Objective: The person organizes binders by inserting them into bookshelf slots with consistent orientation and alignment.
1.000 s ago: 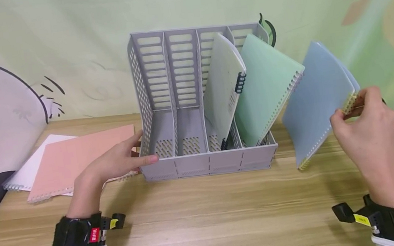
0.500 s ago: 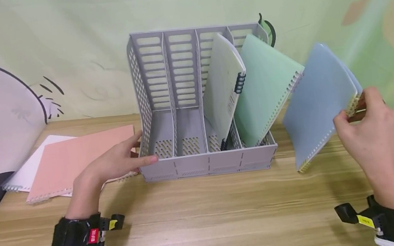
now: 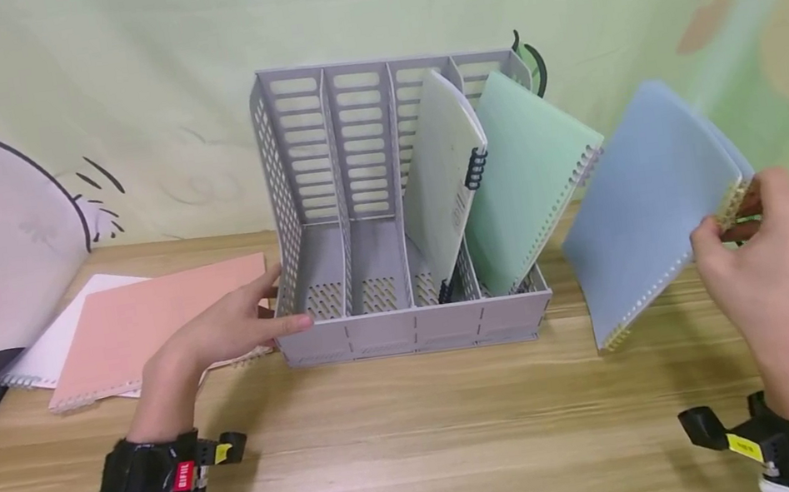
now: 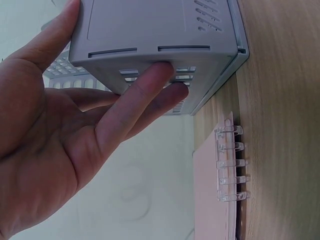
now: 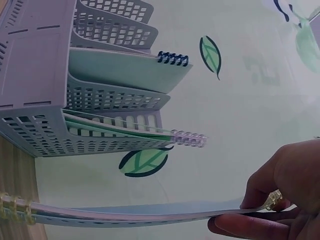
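A grey file organizer [image 3: 414, 331] with several compartments stands mid-table. My left hand [image 3: 224, 329] holds its left front corner, thumb on the front wall and fingers against the perforated side. At the right, my right hand [image 3: 770, 252] pinches a blue spiral notebook [image 3: 653, 201] by the upper end of its yellowish binding. The notebook stands tilted, its lower corner close over the table. In the organizer, a pale notebook with black rings [image 3: 442, 180] leans in the third compartment and a mint green notebook [image 3: 529, 177] in the rightmost one. The two left compartments hold no notebook.
A pink spiral notebook [image 3: 156, 326] lies over white notebooks [image 3: 82, 315] on the wooden table [image 3: 422, 444], left of the organizer. A printed cloth backdrop [image 3: 155, 103] rises right behind the table.
My right hand has moved to the right, taking the upper end of the blue notebook with it, so its cover turns more towards the head view. My left hand stays on the organizer's corner.
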Demonstrator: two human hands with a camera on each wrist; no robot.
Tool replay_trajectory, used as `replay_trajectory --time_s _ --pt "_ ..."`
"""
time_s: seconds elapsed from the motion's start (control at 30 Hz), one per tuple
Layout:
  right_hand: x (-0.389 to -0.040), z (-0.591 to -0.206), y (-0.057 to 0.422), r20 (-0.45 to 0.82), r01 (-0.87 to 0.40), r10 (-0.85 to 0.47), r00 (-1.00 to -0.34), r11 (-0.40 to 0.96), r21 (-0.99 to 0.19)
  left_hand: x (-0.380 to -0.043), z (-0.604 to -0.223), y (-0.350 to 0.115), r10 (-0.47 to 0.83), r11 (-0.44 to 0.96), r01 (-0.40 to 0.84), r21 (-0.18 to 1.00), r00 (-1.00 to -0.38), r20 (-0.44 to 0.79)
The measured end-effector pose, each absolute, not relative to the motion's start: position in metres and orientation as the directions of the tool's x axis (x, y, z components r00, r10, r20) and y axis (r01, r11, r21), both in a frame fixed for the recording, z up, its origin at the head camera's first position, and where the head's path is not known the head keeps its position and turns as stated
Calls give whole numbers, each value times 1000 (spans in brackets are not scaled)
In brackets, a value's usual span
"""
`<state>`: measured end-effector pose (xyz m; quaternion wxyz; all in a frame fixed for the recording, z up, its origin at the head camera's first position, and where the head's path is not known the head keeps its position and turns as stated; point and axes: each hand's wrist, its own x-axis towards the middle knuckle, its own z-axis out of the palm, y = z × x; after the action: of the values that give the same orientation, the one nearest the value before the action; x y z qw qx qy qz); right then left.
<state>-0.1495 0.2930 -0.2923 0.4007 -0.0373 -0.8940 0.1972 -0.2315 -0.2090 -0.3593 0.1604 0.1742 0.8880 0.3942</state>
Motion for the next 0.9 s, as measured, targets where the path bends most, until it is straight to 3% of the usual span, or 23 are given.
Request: replay_trajectory --time_s 0.2,0.43,0.9 --pt "-142 -286 293 727 -111 242 -642 909 -401 -230 -358 -210 430 648 190 738 -891 -149" --pt "-132 -279 290 694 -115 294 -657 871 -477 -230 -357 -210 428 654 194 731 -892 -146" --pt "-115 -270 291 764 -226 320 -560 828 -513 -230 -357 -210 425 656 189 730 -892 -151"
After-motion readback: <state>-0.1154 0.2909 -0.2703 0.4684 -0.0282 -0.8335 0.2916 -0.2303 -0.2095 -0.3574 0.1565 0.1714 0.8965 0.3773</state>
